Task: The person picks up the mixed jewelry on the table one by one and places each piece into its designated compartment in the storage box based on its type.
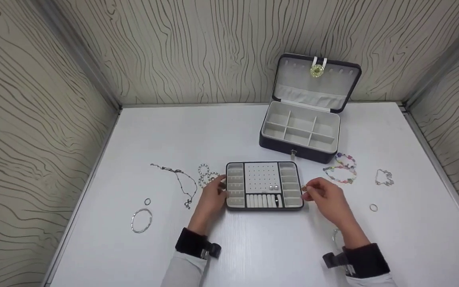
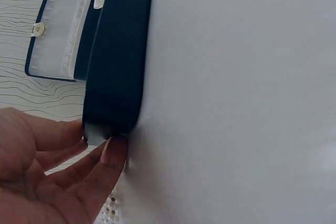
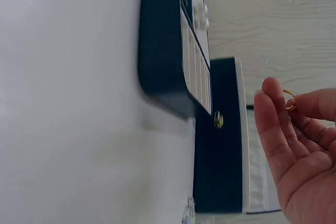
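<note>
A dark jewelry tray [image 1: 263, 209] with pale compartments lies at the middle of the table. My left hand [image 1: 213, 197] grips its left end, thumb and fingers on either side of the wall in the left wrist view. Just off the tray's right end, my right hand [image 1: 327, 197] pinches a gold ring [image 3: 288, 98] between thumb and fingers. Two pearl-like studs [image 1: 273, 187] sit on the tray's perforated panel. A ring with a dark face [image 1: 277, 200] stands in the ring rolls. Beaded white jewelry [image 1: 203, 171] lies beside my left hand.
Behind the tray stands a dark jewelry box [image 1: 277, 143], lid up. To the left lie a necklace [image 1: 195, 185], a small ring [image 1: 147, 201] and a bangle [image 1: 133, 223]. Rightward are colorful beaded bracelets [image 1: 343, 181], a silver chain bracelet [image 1: 385, 183] and another ring [image 1: 373, 207].
</note>
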A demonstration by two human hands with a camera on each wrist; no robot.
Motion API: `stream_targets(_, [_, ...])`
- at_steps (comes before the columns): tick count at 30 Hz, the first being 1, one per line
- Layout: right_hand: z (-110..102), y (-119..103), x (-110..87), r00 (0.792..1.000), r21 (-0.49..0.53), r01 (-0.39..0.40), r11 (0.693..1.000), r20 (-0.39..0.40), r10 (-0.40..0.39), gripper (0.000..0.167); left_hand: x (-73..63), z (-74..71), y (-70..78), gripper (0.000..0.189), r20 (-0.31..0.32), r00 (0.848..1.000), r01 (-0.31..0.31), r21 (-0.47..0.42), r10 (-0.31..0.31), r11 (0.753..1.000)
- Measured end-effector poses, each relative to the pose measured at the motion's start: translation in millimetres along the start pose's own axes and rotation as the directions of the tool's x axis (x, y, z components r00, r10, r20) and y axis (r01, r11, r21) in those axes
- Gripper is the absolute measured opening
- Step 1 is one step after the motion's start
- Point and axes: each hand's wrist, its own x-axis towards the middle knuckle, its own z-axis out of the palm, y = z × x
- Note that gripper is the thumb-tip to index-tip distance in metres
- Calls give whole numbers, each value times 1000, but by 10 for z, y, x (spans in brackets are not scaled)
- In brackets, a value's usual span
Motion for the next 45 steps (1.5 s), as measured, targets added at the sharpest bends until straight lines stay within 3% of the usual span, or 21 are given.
stream_targets(4, [266,-50,-4,999,162,-18,987,50,10,17,-3,-2,9,54,-1,1000,-8,5,8,1000])
stream_targets(8, [452,-57,17,998,209,-45,977,58,34,22,-9,0,17,54,-1,1000,-4,7,4,1000])
stream_targets(17, [652,-45,62,992,189,-75,979,113,54,19,-1,1,-19,54,-3,1000,-11,-25,11,1000])
stream_targets(25, [724,-39,83,997,115,-77,990,37,73,8,2,5,-27,54,-4,1000,5,-29,-5,1000])
stream_targets(36, [802,-44,105,991,225,-114,968,88,96,12,7,9,-25,53,-16,1000,-26,13,26,1000])
stream_targets(45, [862,2,148,986,218,-166,962,38,161,10,11,14,-24,53,-17,1000,-10,17,10,1000])
